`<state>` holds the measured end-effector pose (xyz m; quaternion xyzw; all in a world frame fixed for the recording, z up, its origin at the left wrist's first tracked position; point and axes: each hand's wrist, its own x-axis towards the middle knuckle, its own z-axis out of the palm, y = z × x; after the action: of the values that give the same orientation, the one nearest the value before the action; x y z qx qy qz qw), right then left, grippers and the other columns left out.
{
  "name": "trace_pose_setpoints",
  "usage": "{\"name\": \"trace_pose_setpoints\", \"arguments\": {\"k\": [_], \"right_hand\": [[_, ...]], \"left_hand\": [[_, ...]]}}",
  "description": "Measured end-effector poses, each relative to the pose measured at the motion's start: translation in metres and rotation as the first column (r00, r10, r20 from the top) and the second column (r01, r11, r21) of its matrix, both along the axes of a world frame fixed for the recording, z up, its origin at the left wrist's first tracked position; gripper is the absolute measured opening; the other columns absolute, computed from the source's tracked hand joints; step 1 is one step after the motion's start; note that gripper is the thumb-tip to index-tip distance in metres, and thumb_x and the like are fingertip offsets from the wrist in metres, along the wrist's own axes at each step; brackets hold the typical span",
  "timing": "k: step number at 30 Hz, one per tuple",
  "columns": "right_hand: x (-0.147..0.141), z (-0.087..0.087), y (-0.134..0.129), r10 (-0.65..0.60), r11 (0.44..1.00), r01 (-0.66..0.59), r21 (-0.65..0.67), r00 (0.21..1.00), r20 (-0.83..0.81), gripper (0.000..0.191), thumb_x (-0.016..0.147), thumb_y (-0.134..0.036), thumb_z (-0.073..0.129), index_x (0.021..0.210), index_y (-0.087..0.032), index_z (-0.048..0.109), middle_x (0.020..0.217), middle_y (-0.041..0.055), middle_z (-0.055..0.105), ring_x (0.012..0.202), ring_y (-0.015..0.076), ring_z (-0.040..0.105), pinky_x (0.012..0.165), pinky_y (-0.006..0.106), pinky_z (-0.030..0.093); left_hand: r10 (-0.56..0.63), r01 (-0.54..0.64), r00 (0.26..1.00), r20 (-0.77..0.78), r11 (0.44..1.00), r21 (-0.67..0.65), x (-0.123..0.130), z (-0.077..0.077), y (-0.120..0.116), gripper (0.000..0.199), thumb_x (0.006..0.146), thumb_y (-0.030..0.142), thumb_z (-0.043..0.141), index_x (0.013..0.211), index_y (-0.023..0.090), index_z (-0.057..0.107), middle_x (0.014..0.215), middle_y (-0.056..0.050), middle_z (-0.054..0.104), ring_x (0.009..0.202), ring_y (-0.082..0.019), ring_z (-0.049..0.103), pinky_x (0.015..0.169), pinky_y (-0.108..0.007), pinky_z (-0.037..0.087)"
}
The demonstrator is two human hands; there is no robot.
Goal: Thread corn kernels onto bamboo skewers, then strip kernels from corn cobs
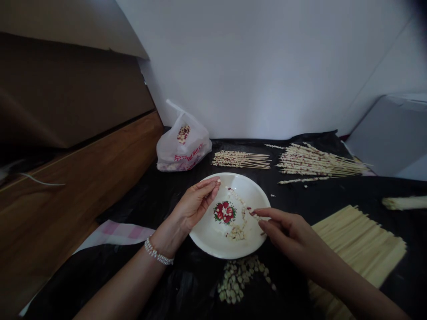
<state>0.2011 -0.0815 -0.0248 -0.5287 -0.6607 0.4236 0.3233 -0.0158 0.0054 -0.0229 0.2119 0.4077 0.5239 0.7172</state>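
Observation:
Above the left rim of a white enamel bowl (207, 242) with a red flower print, my left hand (200, 202) is pinched on a small white kernel (218, 181). My right hand (287, 231) is over the bowl's right side, thumb and forefinger closed around something small. Pale and dark red pieces (252, 213) show at those fingertips; whether they sit on a stick is unclear. Loose kernels (236, 232) lie in the bowl, some of them in a line. More pale kernels (233, 280) are heaped on the black sheet just below it.
Behind the bowl are a small row of kernel-threaded skewers (230, 159) and a larger pile (310, 160). A white plastic bag (183, 146) stands at back left. Bare sticks (363, 244) lie right, under my right forearm. Black sheeting (140, 186) covers the surface before a white wall (267, 66).

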Motion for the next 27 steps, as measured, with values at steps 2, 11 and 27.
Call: {"name": "trace_pose_setpoints", "arguments": {"k": [2,11,27], "right_hand": [[0.0,-0.0002,0.0005,-0.004,1.0,0.004,-0.003,1.0,0.004,0.043,0.09,-0.041,0.047,0.115,-0.013,0.067,0.055,-0.0014,0.053,0.051,0.0118,0.04,0.047,0.025,0.033],[0.0,-0.001,0.0003,0.02,1.0,-0.02,-0.018,1.0,0.001,0.044,0.09,-0.042,0.047,0.116,-0.012,0.066,0.056,-0.0024,0.052,0.052,0.0116,0.04,0.049,0.025,0.032],[0.0026,0.0031,-0.0009,0.021,0.999,-0.022,0.04,1.0,0.009,0.043,0.09,-0.042,0.048,0.114,-0.013,0.067,0.052,-0.0047,0.045,0.049,0.0106,0.035,0.046,0.024,0.03]], "left_hand": [[-0.002,0.002,1.0,0.002,1.0,0.001,0.0001,0.0006,0.0001,0.019,0.082,-0.005,0.057,0.091,0.004,0.07,0.084,-0.011,0.072,0.067,-0.008,0.068,0.068,-0.013,0.057],[0.015,-0.006,0.994,0.111,0.997,-0.083,-0.0006,0.0005,0.0003,0.019,0.083,-0.005,0.057,0.093,0.005,0.069,0.087,-0.011,0.07,0.073,-0.011,0.069,0.068,-0.015,0.058],[0.056,-0.048,0.993,0.103,0.996,-0.075,-0.001,0.0013,-0.0001,0.021,0.083,-0.004,0.057,0.097,0.008,0.068,0.085,-0.009,0.07,0.069,-0.009,0.069,0.064,-0.014,0.058]]}}
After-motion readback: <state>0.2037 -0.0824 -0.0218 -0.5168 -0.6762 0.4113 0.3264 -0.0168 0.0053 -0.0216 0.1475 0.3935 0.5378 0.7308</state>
